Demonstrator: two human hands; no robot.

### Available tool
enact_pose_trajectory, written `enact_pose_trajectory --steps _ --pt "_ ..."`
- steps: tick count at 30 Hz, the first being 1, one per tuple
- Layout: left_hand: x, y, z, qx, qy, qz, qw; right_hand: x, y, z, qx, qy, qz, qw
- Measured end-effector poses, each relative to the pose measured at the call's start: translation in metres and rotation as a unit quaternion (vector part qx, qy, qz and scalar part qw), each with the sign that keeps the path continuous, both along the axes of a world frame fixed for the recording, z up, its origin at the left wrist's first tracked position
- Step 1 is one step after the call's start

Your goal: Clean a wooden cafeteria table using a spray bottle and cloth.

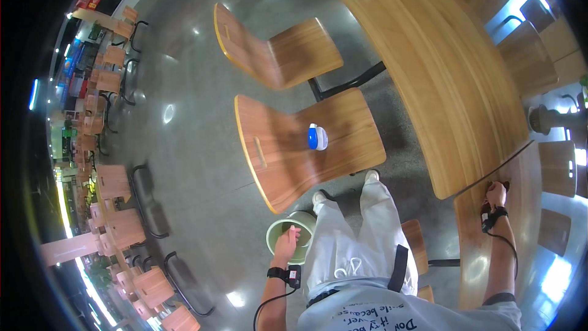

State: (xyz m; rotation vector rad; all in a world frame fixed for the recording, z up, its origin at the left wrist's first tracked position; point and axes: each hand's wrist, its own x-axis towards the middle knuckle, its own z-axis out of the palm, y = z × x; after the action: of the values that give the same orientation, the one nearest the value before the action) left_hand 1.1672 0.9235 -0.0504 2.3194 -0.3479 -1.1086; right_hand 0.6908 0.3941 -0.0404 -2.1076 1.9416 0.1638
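My left hand is over the mouth of a pale green bucket on the floor, its fingers curled; whether it grips anything there cannot be told. My right hand rests at the wooden table top, near the seam between two tables, closed around a small dark object that is mostly hidden. A blue and white plastic bottle lies on the seat of the nearest bentwood chair.
Another wooden chair stands beyond the nearest one, joined by a black metal frame. The long wooden table runs along the right. More chairs line its far side, and rows of chairs stand at left.
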Motion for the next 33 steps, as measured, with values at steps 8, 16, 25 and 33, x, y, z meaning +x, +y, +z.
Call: enact_pose_trajectory --steps 8,16,25,33 --pt "0.064 0.010 -0.019 -0.061 -0.026 -0.196 0.978 0.164 0.133 0.014 0.069 -0.117 0.216 0.967" --pt "0.129 0.045 -0.020 -0.109 -0.025 -0.138 0.984 0.321 0.242 0.031 0.281 -0.188 0.269 0.902" --pt "0.099 0.083 -0.022 -0.103 -0.033 0.012 0.994 0.379 0.182 0.056 0.271 -0.333 0.209 0.879" --pt "0.084 0.205 -0.079 0.101 0.085 -0.027 0.991 0.326 0.090 0.127 -0.043 -0.524 0.032 0.850"
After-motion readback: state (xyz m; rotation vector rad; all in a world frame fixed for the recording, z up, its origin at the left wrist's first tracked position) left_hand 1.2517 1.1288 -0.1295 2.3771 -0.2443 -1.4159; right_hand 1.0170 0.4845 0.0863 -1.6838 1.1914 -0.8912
